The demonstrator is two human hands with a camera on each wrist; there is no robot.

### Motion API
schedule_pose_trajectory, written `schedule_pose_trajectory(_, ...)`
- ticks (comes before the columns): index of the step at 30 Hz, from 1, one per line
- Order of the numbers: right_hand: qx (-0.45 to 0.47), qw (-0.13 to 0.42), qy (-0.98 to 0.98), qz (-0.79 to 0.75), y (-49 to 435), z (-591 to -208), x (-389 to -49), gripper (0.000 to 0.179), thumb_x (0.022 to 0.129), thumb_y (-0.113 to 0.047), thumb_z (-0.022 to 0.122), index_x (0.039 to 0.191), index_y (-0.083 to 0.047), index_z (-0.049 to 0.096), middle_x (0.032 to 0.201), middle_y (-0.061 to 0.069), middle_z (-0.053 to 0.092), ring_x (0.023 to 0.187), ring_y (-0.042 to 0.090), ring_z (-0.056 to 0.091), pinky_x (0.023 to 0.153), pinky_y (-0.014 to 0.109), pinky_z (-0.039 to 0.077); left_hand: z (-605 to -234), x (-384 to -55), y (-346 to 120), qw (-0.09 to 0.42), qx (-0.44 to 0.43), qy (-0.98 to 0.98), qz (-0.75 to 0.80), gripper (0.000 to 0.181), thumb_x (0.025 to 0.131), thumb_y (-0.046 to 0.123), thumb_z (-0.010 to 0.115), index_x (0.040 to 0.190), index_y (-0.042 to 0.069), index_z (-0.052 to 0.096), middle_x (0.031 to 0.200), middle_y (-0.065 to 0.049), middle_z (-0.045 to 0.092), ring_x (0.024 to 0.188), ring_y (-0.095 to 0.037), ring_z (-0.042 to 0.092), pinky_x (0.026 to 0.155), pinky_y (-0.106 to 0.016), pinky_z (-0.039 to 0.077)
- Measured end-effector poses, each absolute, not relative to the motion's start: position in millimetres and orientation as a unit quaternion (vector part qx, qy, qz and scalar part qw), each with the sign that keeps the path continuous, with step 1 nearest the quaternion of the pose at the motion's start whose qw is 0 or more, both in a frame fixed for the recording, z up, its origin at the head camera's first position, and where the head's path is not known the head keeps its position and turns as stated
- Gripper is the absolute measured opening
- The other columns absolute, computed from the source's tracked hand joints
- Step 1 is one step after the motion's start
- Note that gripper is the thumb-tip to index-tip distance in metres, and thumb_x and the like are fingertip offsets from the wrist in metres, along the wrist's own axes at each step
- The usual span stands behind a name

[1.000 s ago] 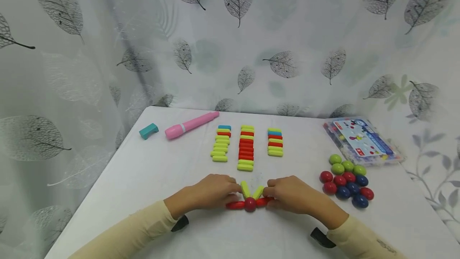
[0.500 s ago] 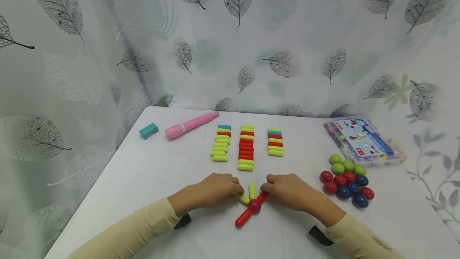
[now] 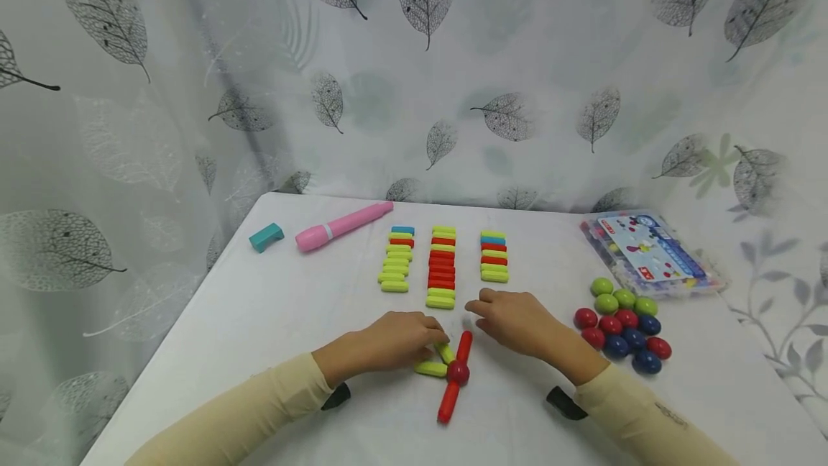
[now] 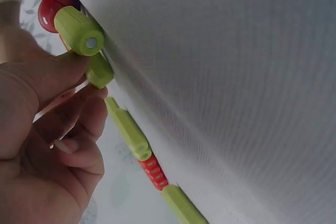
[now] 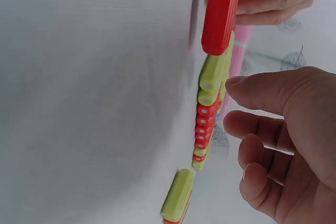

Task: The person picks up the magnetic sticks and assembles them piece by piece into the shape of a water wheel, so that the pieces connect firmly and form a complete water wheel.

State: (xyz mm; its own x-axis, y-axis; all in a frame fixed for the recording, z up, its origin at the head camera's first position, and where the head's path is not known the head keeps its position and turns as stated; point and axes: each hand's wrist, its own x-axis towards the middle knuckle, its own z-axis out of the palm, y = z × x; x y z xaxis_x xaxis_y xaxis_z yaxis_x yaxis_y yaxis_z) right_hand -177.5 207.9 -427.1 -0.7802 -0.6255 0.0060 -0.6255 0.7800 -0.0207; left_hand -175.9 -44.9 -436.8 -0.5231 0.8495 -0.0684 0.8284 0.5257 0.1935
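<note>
I count one red ball (image 3: 458, 372) on the table (image 3: 362, 441), between two red sticks (image 3: 448, 403); one green stick (image 3: 445, 353), pinched by the left hand (image 3: 402, 341), best guided lightly, close to the ball; right hand (image 3: 515, 322), loose, holding nothing.

The left sleeve (image 3: 239, 412) is long, cream and snug, ending at the wrist. The right sleeve (image 3: 637, 416) matches and carries a small dark marking (image 3: 671, 414) on the forearm. A compact black unit (image 3: 566, 404) projects beside each cuff. Both hands (image 3: 393, 341) (image 3: 514, 323) are bare.
</note>
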Motion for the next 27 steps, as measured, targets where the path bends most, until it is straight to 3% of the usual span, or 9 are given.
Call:
schedule_pose_trajectory(8, -0.326, -0.006, 0.946, 0.003, 182, -419, -201, 0.034, 0.085, -0.028, 0.084, 0.117, -0.019, 0.074, 0.094, -0.002, 0.067, 0.077, 0.012, 0.062, 0.062, 0.024, 0.053, -440, -172, -50, 0.084, 0.482, 0.870, 0.057, 0.025, 0.089, 0.026, 0.081, 0.113, 0.022, 0.078, 0.092, 0.010, 0.067, 0.081, -0.002, 0.055, 0.067, -0.012, 0.046)
schedule_pose_trajectory(16, -0.331, 0.051, 0.942, 0.024, 121, -420, -239, 0.027, 0.092, -0.030, 0.077, 0.117, -0.021, 0.074, 0.108, -0.002, 0.071, 0.092, 0.015, 0.064, 0.070, 0.028, 0.054, -442, -167, -54, 0.058, 0.497, 0.864, 0.063, 0.018, 0.089, 0.024, 0.081, 0.107, 0.022, 0.078, 0.084, 0.011, 0.061, 0.075, -0.002, 0.051, 0.063, -0.011, 0.043)
schedule_pose_trajectory(27, -0.352, 0.035, 0.931, 0.094, 75, -434, -259, 0.029, 0.091, -0.036, 0.078, 0.115, -0.021, 0.070, 0.096, -0.003, 0.071, 0.082, 0.015, 0.060, 0.064, 0.025, 0.052, -445, -164, -55, 0.025, 0.502, 0.863, 0.052, 0.016, 0.089, 0.027, 0.081, 0.104, 0.022, 0.079, 0.080, 0.011, 0.058, 0.072, -0.002, 0.048, 0.062, -0.009, 0.040)
